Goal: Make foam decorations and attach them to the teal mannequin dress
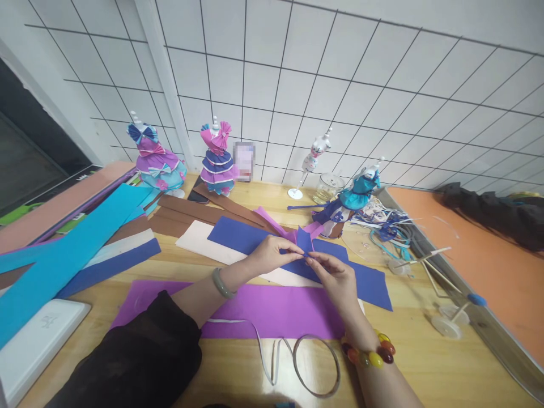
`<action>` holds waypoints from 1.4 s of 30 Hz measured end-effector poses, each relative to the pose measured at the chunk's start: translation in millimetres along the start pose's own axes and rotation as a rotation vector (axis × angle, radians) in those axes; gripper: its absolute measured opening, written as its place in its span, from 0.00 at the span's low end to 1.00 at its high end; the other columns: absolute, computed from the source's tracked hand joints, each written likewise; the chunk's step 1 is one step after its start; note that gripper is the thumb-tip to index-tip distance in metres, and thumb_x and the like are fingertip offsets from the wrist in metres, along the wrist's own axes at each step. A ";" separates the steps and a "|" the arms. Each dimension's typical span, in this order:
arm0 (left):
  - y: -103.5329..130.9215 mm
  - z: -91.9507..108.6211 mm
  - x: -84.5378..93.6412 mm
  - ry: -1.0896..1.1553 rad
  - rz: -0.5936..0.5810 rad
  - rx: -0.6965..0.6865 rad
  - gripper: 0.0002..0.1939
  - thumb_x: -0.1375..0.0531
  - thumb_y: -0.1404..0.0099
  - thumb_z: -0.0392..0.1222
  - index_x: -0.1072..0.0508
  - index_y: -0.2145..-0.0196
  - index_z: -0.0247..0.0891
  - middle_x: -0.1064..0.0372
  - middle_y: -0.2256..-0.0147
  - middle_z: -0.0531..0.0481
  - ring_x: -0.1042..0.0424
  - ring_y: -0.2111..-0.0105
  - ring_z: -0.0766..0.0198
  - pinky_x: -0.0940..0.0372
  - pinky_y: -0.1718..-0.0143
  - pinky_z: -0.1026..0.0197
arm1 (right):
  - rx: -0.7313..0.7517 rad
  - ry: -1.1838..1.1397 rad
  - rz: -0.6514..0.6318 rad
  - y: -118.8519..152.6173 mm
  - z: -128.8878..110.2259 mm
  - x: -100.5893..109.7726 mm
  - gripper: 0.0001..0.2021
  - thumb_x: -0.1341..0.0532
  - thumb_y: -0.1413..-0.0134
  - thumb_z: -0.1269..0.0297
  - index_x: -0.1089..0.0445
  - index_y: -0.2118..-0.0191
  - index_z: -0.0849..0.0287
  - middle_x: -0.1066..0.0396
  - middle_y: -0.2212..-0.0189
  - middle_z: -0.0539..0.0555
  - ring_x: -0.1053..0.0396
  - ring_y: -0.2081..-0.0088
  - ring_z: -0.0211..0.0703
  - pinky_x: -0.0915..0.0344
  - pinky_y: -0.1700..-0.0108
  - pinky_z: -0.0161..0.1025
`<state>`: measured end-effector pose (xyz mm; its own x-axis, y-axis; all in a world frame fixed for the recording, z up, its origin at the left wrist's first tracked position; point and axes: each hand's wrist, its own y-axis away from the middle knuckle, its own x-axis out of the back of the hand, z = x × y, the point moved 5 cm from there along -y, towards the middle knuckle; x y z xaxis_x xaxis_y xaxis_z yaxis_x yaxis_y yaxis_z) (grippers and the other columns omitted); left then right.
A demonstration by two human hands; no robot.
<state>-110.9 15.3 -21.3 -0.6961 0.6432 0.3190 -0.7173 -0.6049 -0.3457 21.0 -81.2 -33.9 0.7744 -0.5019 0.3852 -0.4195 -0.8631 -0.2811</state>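
Between my two hands is a small dark blue piece of paper or cloth (305, 239), its lower end pinched at my fingertips. My left hand (275, 253) closes thumb and finger on its left side. From the other side my right hand (334, 273) pinches it, fingers curled. Beneath them lie blue strips (238, 235), a cream strip (198, 241) and a wide purple sheet (276, 309). A pink-purple strip (272, 221) sits just behind the piece. Whether it is paper or fabric I cannot tell.
Small dress forms in ruffled dresses (159, 158) (217, 161) (361, 192), a bare form (312, 161) and a glass cup (329, 187) stand along the wall. A ribbon loop (317, 337) lies in front. Turquoise strips (80, 252) are left; scraps (391, 226) lie right.
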 end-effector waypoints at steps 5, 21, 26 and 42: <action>0.4 -4.0 -0.5 0.038 -0.001 0.090 0.09 0.40 0.46 0.41 0.25 0.68 0.35 0.26 0.70 0.49 0.29 0.68 0.65 0.35 0.65 0.65 | -0.060 -0.047 0.013 0.9 2.8 1.8 0.10 0.37 0.56 0.60 0.26 0.67 0.57 0.25 0.71 0.54 0.29 0.70 0.44 0.33 0.64 0.43; 0.0 -13.4 -7.1 0.461 0.060 0.250 0.14 0.34 0.56 0.44 0.27 0.74 0.30 0.29 0.77 0.49 0.32 0.76 0.69 0.35 0.71 0.65 | -0.172 -0.217 0.059 -2.1 6.9 5.5 0.09 0.33 0.63 0.60 0.26 0.72 0.57 0.26 0.70 0.54 0.30 0.65 0.45 0.34 0.61 0.44; -0.4 -12.9 -6.2 0.444 0.068 0.217 0.14 0.34 0.56 0.44 0.27 0.75 0.30 0.30 0.76 0.49 0.32 0.75 0.69 0.37 0.71 0.66 | -0.193 -0.236 0.055 -2.5 8.1 4.9 0.10 0.33 0.65 0.60 0.26 0.72 0.58 0.26 0.71 0.54 0.30 0.69 0.43 0.33 0.65 0.42; -0.4 -13.5 -7.7 0.377 0.113 0.192 0.13 0.35 0.53 0.42 0.30 0.72 0.31 0.32 0.75 0.51 0.34 0.74 0.71 0.37 0.69 0.66 | -0.210 -0.255 0.048 -2.1 3.4 2.5 0.11 0.33 0.64 0.59 0.28 0.72 0.58 0.27 0.77 0.52 0.31 0.74 0.41 0.33 0.69 0.40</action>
<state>-104.9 17.0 -35.5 -0.7367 0.6728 -0.0677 -0.6545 -0.7347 -0.1785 25.4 -80.4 -35.4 0.8340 -0.5348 0.1360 -0.5262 -0.8449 -0.0957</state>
